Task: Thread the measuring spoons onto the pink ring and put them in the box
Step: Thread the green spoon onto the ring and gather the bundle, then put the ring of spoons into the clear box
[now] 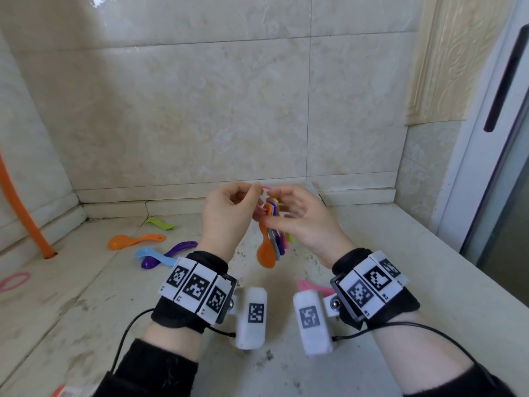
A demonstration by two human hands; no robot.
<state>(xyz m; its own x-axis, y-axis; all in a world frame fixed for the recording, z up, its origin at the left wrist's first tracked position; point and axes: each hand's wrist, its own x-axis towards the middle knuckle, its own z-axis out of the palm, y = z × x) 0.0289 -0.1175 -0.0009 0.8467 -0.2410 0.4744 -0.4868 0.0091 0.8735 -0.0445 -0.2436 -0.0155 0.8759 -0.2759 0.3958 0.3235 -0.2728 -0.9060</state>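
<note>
Both hands are raised together above the counter (372, 253), near its far wall. The left hand (229, 213) pinches the pink ring (264, 187) between thumb and forefinger. The right hand (303, 222) curls round the bunch of spoons (273, 239) hanging from that ring, its thumb on an orange handle. Loose on the counter to the left lie a green spoon (160, 223), an orange spoon (134, 241), a blue spoon (151, 255) and a purple spoon (171, 252) — the last two touching. A pink spoon (312, 286) lies nearer, partly hidden by the right wrist. A second ring (14, 280) lies at the left edge.
</note>
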